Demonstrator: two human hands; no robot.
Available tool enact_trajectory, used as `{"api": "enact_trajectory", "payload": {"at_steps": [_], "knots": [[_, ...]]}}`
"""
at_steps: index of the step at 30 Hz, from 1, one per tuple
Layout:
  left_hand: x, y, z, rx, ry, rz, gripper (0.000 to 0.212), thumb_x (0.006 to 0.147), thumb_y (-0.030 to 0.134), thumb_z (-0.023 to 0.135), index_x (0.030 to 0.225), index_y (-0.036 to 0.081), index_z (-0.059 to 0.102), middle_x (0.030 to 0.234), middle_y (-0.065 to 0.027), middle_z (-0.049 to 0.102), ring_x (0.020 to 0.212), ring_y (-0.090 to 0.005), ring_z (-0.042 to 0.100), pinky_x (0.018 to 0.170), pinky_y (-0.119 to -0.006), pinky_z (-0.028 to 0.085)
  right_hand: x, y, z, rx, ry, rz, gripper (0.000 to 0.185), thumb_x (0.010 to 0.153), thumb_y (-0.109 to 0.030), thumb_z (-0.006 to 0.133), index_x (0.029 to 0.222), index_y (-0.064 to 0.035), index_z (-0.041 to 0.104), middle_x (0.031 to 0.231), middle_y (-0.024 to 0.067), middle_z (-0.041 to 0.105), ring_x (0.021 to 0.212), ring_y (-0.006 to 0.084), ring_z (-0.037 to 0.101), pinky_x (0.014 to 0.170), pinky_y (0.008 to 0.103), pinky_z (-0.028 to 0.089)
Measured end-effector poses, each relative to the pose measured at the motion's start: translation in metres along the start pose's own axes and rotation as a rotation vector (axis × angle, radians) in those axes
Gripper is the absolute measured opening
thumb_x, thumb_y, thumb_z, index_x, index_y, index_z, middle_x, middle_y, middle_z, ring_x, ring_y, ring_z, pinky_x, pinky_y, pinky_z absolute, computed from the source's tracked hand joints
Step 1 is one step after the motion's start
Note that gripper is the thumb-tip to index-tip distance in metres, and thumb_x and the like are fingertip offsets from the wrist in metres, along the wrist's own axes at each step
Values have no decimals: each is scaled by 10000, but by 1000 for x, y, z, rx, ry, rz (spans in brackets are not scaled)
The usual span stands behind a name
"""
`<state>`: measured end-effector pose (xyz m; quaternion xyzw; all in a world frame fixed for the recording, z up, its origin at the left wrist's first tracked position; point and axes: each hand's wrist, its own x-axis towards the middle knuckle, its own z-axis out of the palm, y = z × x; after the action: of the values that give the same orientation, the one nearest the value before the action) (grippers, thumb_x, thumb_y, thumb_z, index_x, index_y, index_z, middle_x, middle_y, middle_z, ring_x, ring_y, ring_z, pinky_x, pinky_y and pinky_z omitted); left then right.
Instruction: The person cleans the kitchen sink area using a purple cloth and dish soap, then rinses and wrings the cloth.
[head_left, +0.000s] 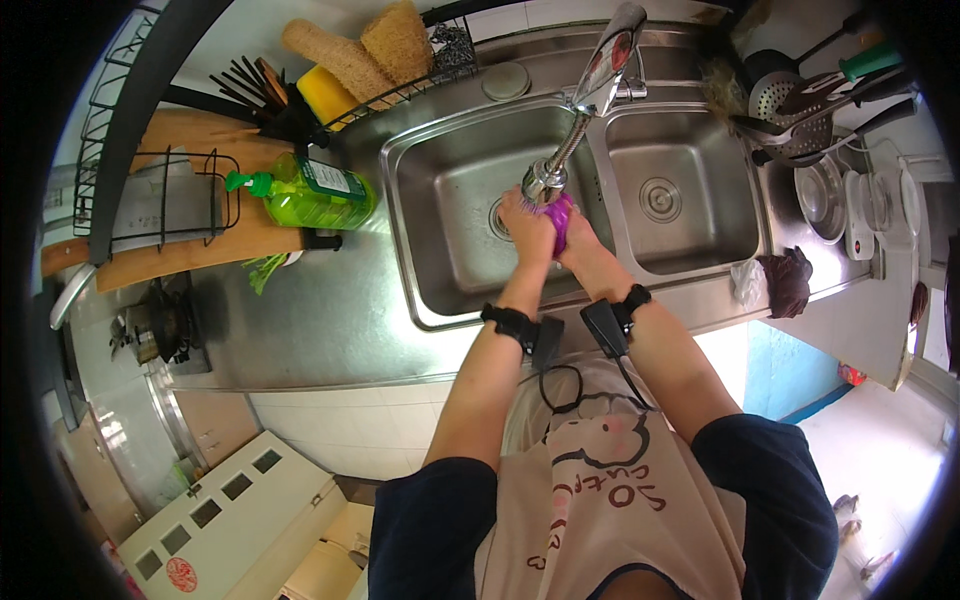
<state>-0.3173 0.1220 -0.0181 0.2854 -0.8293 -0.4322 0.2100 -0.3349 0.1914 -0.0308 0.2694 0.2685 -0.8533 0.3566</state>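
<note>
Both hands are over the larger basin of a stainless steel double sink (457, 255), under the spout head (544, 182) of the chrome faucet. Between them is a glossy purple item (559, 216), mostly covered by fingers, so its kind is unclear. My left hand (530, 231) grips it from the left, its fingers close under the spout. On the other side my right hand (582, 237) holds it too. The spout hides part of the fingers, and I cannot tell whether water runs. Below and left of the hands shows the drain (498, 220).
The smaller basin (694, 225) lies to the right. A green pump bottle (319, 196) stands on the left counter near a wooden shelf (202, 259). Hanging utensils (802, 112) crowd the right wall. A brown plastic bag (787, 281) sits by the right edge; loofahs (341, 52) are behind.
</note>
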Motion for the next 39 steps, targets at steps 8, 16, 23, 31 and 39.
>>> {"api": "enact_trajectory", "payload": {"at_steps": [8,16,23,31,39], "knots": [[40,-27,-35,-722,-647,-805,270,822,170,637,1048,42,563,938,-82,645,842,-228,626,681,-334,510,-34,-38,21,47,-94,171,262,944,-317,462,1016,-90,571,968,72,642,852,204,626,772,362,526],[4,-9,-60,-1388,-765,-860,408,926,309,504,1250,67,451,1157,-101,566,1010,-229,575,816,-371,479,-18,-40,18,-12,7,-25,263,909,-276,549,1044,-51,526,976,91,612,816,226,626,744,387,535],[-19,12,-25,-612,-195,-389,397,913,351,539,1136,24,536,1032,-66,597,915,-201,568,800,-303,439,9,-15,5,-183,391,-310,353,887,-229,586,1135,-32,433,957,107,578,809,250,612,685,386,532],[30,-43,-17,-132,26,-354,246,779,161,640,938,-12,569,910,-150,605,836,-201,581,762,-328,458,3,19,13,-200,164,-152,183,883,-113,511,1038,-44,577,997,120,595,845,217,601,704,353,505],[-23,49,-34,-19,-37,411,364,709,64,648,1061,51,555,959,-134,529,882,-287,532,820,-392,420,-22,-28,18,-147,71,-134,184,918,-156,473,1050,-58,556,909,86,600,791,194,594,693,332,503]]}}
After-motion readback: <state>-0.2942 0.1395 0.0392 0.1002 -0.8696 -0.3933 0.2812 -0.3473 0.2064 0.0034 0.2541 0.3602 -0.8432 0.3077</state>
